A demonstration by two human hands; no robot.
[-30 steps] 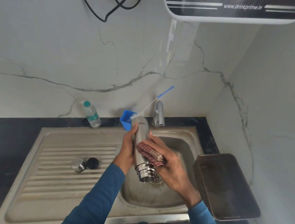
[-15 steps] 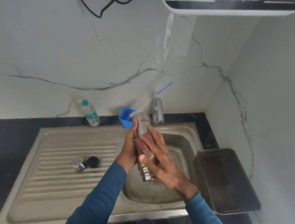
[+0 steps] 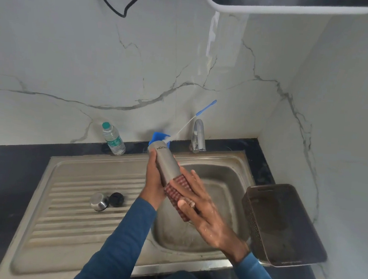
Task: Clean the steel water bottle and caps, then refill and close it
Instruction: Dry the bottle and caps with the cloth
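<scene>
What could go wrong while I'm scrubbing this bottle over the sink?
Only the left hand grips the bottle, and the right hand pressing the cloth looks wet, so the bottle might slip into the sink. Its upper end sits close to the brush and may knock it.

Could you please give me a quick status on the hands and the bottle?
Left hand grips steel bottle, tilted over sink. Right hand presses checked cloth flat against it. Steel cap and black cap lie on drainboard. Nothing blocking.
</scene>
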